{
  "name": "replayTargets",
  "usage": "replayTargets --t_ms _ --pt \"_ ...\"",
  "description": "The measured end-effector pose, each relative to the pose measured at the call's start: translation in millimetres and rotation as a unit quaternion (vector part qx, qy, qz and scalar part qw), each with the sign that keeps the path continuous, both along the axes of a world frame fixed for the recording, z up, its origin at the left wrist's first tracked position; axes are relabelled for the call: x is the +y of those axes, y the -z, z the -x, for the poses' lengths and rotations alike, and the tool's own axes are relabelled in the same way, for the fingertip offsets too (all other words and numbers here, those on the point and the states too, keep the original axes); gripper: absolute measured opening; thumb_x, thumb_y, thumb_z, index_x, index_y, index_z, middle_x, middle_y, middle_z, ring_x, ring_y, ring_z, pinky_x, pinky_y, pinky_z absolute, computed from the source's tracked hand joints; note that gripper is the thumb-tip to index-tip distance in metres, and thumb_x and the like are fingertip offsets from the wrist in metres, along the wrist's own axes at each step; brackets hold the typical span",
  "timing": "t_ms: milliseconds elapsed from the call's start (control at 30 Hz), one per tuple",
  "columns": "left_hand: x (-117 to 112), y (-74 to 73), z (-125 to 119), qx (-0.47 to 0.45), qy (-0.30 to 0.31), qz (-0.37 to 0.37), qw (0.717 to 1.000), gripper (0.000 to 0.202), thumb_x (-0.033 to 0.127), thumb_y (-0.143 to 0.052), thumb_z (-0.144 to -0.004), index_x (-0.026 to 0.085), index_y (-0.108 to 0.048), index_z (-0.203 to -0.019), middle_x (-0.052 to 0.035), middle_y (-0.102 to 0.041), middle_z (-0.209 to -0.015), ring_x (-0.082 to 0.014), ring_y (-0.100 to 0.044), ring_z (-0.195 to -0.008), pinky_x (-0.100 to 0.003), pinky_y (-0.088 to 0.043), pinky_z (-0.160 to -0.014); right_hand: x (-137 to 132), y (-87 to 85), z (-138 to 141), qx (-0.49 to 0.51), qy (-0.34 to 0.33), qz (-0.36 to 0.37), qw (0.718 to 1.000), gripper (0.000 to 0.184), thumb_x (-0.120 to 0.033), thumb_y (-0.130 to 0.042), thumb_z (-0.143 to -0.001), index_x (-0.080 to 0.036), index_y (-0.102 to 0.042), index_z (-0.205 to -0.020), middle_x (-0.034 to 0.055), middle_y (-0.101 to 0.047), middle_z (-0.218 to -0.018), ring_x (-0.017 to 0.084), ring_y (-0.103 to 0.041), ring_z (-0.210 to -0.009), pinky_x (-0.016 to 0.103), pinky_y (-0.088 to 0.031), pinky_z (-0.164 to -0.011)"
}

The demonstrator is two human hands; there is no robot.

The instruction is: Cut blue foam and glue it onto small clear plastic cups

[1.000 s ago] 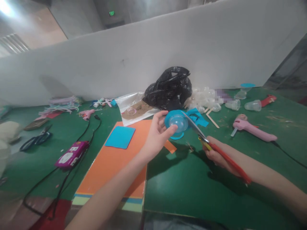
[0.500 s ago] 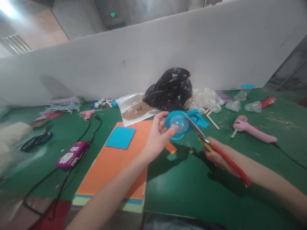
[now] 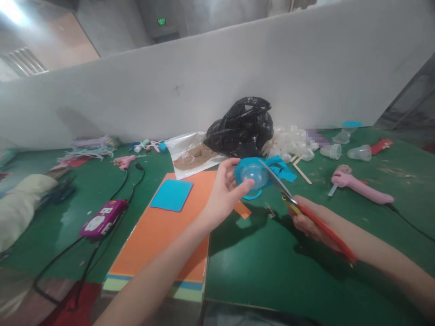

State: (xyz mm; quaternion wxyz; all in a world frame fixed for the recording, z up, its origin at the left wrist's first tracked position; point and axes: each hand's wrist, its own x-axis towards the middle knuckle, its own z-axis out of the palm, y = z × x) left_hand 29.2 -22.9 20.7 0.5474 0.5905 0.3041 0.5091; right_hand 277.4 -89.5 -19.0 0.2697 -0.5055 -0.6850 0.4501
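Observation:
My left hand holds up a clear plastic cup with a round blue foam piece behind it, pinched between thumb and fingers above the green table. My right hand grips red-handled scissors, and their blades reach up to the right edge of the blue foam. A thin blue foam offcut hangs just under the cup.
A stack of foam sheets, orange on top, carries a blue square. A black bag, clear cups, pink glue guns, a purple power strip with cords and another person's sleeve lie around.
A pale sleeve has come in from the left edge and now covers the black scissors there. My hands, the cup and the red scissors have hardly moved.

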Motion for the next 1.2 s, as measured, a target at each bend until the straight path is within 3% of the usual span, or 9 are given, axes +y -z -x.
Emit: replayTargets --t_ms 233,367,467,700,900,1067,1200 --pt "0.1 -1.9 1.9 0.01 0.0 -0.007 1.0 0.054 0.04 -0.078 -0.082 0.026 -0.048 -0.123 -0.0058 -0.06 -0.116 -0.0195 -0.062 -0.104 -0.033 -0.052 -0.087 1.8 -13.2 10.3 0.011 0.011 0.064 0.998 0.068 -0.091 -0.05 -0.077 -0.025 -0.035 -0.075 -0.0086 -0.038 -0.058 0.008 -0.031 -0.049 0.022 -0.028 -0.043" --pt "0.3 -2.4 1.6 0.006 -0.001 -0.003 1.0 0.054 0.04 -0.079 -0.081 0.025 -0.047 -0.122 -0.0058 -0.061 -0.114 -0.0194 -0.063 -0.102 -0.034 -0.052 -0.086 1.4 -15.1 12.2 0.007 0.024 0.086 0.996 0.067 -0.091 -0.053 -0.075 -0.026 -0.036 -0.075 -0.0087 -0.04 -0.054 0.009 -0.033 -0.045 0.023 -0.028 -0.042" --pt "1.5 -0.8 2.1 0.006 0.006 0.003 1.0 0.054 0.043 -0.077 -0.082 0.026 -0.046 -0.124 -0.0063 -0.063 -0.115 -0.0198 -0.064 -0.101 -0.035 -0.053 -0.085 1.7 -10.8 9.9 0.007 0.015 0.078 0.997 0.062 -0.084 -0.056 -0.08 -0.025 -0.038 -0.076 -0.0084 -0.042 -0.054 0.009 -0.036 -0.045 0.023 -0.029 -0.042" --pt "3.5 3.1 4.9 -0.007 0.018 0.013 1.0 0.053 0.043 -0.075 -0.085 0.027 -0.046 -0.127 -0.006 -0.062 -0.118 -0.0195 -0.065 -0.103 -0.035 -0.053 -0.087 3.9 3.5 3.4 0.01 -0.007 0.03 0.999 0.06 -0.085 -0.044 -0.087 -0.025 -0.04 -0.081 -0.008 -0.038 -0.062 0.008 -0.031 -0.048 0.022 -0.028 -0.042" --pt "3.0 -0.5 5.8 0.015 0.024 -0.002 1.0 0.055 0.044 -0.075 -0.084 0.028 -0.047 -0.128 -0.0061 -0.063 -0.12 -0.0217 -0.064 -0.106 -0.037 -0.054 -0.087 0.9 -0.7 0.1 -0.031 -0.025 -0.037 0.999 0.058 -0.081 -0.036 -0.093 -0.025 -0.043 -0.084 -0.0031 -0.044 -0.071 0.012 -0.038 -0.058 0.026 -0.036 -0.049" --pt "1.6 -2.2 4.6 0.029 0.029 0.002 0.999 0.057 0.043 -0.077 -0.081 0.027 -0.047 -0.126 -0.0065 -0.064 -0.115 -0.0211 -0.064 -0.101 -0.036 -0.054 -0.083 -2.1 -1.4 -2.7 -0.048 -0.033 -0.043 0.997 0.048 -0.071 -0.037 -0.099 -0.025 -0.043 -0.087 -0.0023 -0.048 -0.072 0.013 -0.04 -0.06 0.027 -0.039 -0.053" --pt "2.8 0.4 5.6 0.016 0.029 -0.006 0.999 0.055 0.042 -0.076 -0.083 0.028 -0.047 -0.128 -0.0065 -0.063 -0.121 -0.0212 -0.063 -0.106 -0.035 -0.054 -0.087 -2.9 -2.6 -0.8 -0.056 -0.024 -0.047 0.997 0.051 -0.074 -0.038 -0.097 -0.024 -0.044 -0.085 -0.0016 -0.049 -0.072 0.013 -0.042 -0.06 0.027 -0.039 -0.052"
